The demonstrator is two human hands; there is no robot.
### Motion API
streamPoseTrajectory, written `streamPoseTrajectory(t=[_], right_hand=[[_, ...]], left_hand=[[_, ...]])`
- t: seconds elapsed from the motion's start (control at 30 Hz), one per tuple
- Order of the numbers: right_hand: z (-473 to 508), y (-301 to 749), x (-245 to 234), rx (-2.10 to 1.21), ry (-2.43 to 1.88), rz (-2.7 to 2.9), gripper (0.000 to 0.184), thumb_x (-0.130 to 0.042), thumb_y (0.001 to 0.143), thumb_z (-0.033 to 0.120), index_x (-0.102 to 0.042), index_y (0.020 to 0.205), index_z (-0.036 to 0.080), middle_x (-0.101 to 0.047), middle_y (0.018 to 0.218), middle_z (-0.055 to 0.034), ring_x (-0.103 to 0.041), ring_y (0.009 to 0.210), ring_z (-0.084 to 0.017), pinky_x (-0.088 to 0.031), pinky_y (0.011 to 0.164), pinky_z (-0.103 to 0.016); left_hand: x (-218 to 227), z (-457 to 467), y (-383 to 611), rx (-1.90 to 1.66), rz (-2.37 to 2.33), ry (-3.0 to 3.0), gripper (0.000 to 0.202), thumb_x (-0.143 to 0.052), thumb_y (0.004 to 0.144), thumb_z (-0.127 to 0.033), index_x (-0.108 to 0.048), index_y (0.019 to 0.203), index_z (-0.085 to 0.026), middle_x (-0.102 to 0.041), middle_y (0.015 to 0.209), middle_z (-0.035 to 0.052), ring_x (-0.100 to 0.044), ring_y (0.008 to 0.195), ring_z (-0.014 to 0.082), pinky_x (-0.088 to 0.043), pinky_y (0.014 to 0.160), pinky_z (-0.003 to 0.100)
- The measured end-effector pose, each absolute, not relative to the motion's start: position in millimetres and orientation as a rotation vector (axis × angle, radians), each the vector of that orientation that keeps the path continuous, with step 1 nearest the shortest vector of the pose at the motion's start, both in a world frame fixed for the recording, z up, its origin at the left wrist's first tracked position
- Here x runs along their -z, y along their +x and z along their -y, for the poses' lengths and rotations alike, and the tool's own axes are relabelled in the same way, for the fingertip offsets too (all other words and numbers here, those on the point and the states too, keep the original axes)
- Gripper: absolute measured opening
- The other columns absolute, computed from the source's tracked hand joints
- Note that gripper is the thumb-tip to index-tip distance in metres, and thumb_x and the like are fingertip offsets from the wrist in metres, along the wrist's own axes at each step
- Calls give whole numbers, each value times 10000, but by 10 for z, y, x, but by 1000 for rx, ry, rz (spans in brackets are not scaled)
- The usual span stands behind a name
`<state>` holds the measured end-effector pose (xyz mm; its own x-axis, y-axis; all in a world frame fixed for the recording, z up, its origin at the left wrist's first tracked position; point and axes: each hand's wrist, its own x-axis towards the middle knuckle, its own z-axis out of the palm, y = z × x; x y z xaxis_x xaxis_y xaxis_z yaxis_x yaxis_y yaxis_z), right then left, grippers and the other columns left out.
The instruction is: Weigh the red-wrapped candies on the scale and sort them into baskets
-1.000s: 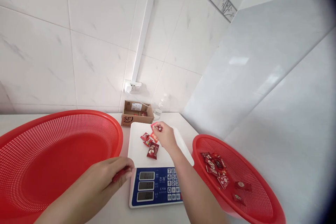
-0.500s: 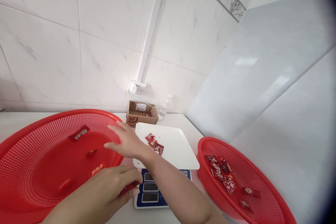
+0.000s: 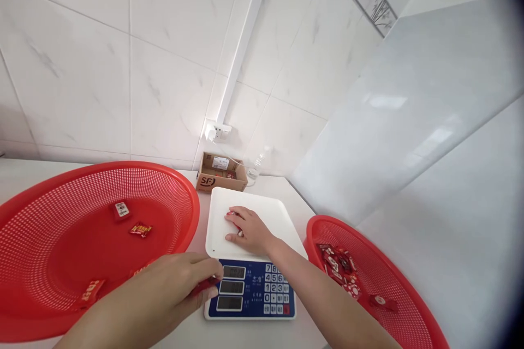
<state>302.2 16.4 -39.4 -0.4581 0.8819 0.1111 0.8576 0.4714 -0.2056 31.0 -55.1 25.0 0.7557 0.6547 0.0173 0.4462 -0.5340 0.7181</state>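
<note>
**Q:** Where was your right hand when the shutter went?

**A:** My right hand lay palm down on the flat white plastic weighing tray of the blue-faced electronic scale. The fingers were spread over a small cluster of red wrapped sweets, of which only one red edge showed, at my fingertips. Whether I had pinched any of them or was only covering them, I could not tell.

**Q:** And the left?

**A:** My left hand was closed, thumb against fingers, around a single red wrapped sweet. It sat at the front left corner of the scale, just beside the display windows.

**Q:** What flanked the scale?

**A:** On my left was a large round red plastic mesh basket, its rim close beside the tray. A few loose sweets lay scattered well apart across its floor. On my right stood a second red mesh basket, with a denser heap of the same red packets gathered on the side nearest the scale.

**Q:** And behind?

**A:** A small open brown cardboard box stood just beyond the tray, against the white marbled wall tiles. A clear plastic bottle was beside it and a white wall socket above. Everything rested on a white worktop.
</note>
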Motion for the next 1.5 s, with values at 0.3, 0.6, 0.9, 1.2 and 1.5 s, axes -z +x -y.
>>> streamPoseTrajectory(t=[0.3, 0.6, 0.9, 1.2, 1.5], right_hand=[[-271, 2966, 445, -60, -1569, 2280, 61, -629, 851, 263, -652, 830, 211, -637, 993, -66, -593, 878, -202, -459, 756, -313], [-551, 2288, 183, -233, -1559, 1902, 224, -512, 925, 332, -615, 766, 213, -607, 812, -14, -597, 794, -157, -457, 746, -270], [-624, 1398, -2, -1013, -1064, 1889, 591, -318, 906, 704, -674, 1009, 242, -671, 1029, -34, -615, 1008, -197, -466, 895, -335], [-100, 1901, -129, -1350, -942, 1296, 686, -409, 815, 786, -658, 1093, 210, -657, 1115, -116, -640, 945, -218, -507, 812, -377], [811, 2210, 40, -791, -1173, 1584, 41, -632, 829, 272, -665, 827, 248, -680, 835, 6, -634, 771, -154, -511, 725, -285]], left_hand=[[-274, 551, 299, -360, -844, 2227, 281, -394, 961, -380, -661, 1012, -307, -685, 921, 7, -629, 767, 168, -444, 691, 264], [-317, 604, 323, -322, -809, 2259, 270, -363, 966, -370, -596, 886, -259, -663, 863, -14, -593, 710, 149, -372, 602, 262], [-241, 589, 346, -304, -917, 2284, 206, -330, 942, -287, -502, 834, -250, -630, 791, -12, -567, 674, 164, -317, 562, 286], [-214, 517, 318, -492, -1102, 2107, 134, -332, 934, -309, -457, 938, -262, -651, 823, -6, -615, 724, 178, -411, 626, 278], [-105, 484, 545, -497, -1151, 2060, 74, -383, 887, -254, -434, 941, -261, -629, 738, -38, -610, 622, 167, -386, 544, 255]])
